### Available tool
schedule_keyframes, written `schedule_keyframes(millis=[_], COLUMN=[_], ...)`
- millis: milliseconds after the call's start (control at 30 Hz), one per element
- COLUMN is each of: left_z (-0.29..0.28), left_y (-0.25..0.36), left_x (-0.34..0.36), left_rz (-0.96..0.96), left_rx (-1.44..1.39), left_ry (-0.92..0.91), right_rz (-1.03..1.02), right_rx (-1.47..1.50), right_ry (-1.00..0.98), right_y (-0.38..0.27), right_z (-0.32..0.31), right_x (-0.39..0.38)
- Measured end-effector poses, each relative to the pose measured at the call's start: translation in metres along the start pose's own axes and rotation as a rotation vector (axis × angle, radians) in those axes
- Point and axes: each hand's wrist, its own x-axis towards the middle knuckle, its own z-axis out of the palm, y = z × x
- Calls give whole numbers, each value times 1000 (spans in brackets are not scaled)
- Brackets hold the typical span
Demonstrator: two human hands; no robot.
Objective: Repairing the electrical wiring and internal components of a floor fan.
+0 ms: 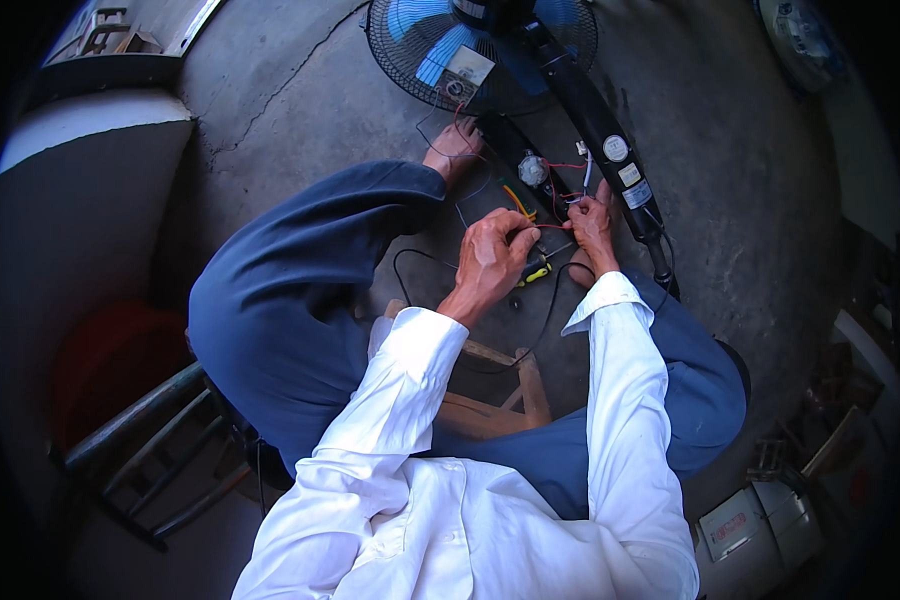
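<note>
My left hand is closed, thumb against forefinger, on a thin red wire. The wire stretches across to my right hand, whose fingers are pinched together at its other end. Just beyond both hands lies a black housing with a round metallic part on it. Orange and yellow wires stick out beside it. Below my fingertips rests a tool with a yellow and black handle. A long black fan column with pale labels slants past my right hand.
A fan head with blue blades lies on the concrete floor ahead. My bare foot is beside loose wires. A wooden stool is between my legs. To the left is a dark chair; boxes stand lower right.
</note>
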Motion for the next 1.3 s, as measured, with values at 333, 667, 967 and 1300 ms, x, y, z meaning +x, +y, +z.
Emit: schedule_keyframes(millis=[333, 667, 967, 1300], left_z=[-1, 3, 2, 3], left_y=[-2, -3, -5, -4], left_x=[0, 1, 1, 1], left_rz=[0, 16, 22, 27], left_rx=[1, 12, 10, 19], left_ry=[3, 9, 12, 9], right_rz=[56, -67, 31, -24], right_rx=[-4, -164, 6, -9], right_ry=[29, 31, 48, 63], right_y=[-20, 12, 4, 10], right_z=[3, -1, 3, 1], right_x=[-8, 6, 1, 0])
